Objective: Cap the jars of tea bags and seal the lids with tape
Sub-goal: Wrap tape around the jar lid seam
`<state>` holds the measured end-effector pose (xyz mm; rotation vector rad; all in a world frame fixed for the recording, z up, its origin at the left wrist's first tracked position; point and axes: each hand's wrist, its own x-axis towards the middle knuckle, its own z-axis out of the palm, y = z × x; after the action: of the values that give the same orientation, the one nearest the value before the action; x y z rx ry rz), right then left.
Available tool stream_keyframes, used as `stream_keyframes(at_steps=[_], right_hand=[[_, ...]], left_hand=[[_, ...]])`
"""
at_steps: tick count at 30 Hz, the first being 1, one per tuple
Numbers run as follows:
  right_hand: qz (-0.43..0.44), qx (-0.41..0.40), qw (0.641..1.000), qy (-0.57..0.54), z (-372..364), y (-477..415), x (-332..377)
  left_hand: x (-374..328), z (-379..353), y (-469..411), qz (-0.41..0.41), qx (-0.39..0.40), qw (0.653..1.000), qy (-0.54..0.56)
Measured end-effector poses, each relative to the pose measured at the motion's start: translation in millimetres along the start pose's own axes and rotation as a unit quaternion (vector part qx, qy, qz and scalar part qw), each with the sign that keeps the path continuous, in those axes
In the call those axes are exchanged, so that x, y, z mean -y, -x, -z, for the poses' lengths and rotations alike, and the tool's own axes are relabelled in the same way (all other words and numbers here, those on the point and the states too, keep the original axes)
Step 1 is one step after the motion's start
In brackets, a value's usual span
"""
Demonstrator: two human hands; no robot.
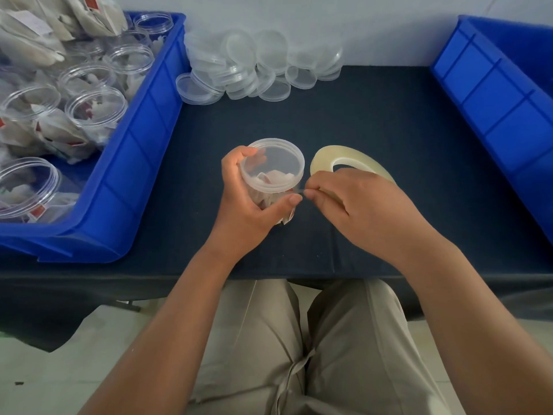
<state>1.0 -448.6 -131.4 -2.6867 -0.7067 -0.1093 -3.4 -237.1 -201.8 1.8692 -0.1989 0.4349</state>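
Note:
A clear plastic jar (273, 172) of tea bags with a clear lid on top is held upright over the middle of the dark table. My left hand (248, 202) grips it from the left, thumb lying along its near side below the lid. My right hand (359, 205) holds a thin roll of clear tape (326, 158) just right of the jar. Its thumb and forefinger pinch the tape's free end, which runs to the jar under the lid's rim. Most of the roll's near half is hidden by that hand.
A blue bin (143, 139) at the left holds several open jars of tea bags (95, 107) and loose tea bags. A heap of clear lids (254, 67) lies at the back of the table. Another blue bin (502, 94) stands at the right.

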Motion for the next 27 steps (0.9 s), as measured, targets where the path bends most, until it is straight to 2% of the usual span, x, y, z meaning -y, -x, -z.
stream_keyframes(at_steps=[9, 17, 19, 24, 27], right_hand=[[-0.002, 0.043, 0.999, -0.029, 4.7, -3.4, -0.6], [-0.026, 0.112, 0.987, -0.112, 14.6, -7.8, 1.3], [-0.012, 0.113, 0.99, -0.088, 20.7, -3.5, 7.4], [-0.011, 0.068, 0.993, 0.094, 28.9, 21.4, 26.1], [-0.026, 0.032, 0.997, 0.061, 34.3, 31.7, 24.7]], left_hand=[[1.2, 2.6, -3.9, 0.006, -0.007, 1.0, 0.016], [4.7, 12.0, -13.6, -0.04, 0.015, 0.999, -0.016], [4.6, 13.4, -15.5, -0.038, 0.021, 0.999, -0.011], [8.9, 13.5, -19.1, -0.021, 0.012, 0.999, -0.031], [5.1, 22.3, -21.0, -0.01, -0.005, 1.0, -0.019]])
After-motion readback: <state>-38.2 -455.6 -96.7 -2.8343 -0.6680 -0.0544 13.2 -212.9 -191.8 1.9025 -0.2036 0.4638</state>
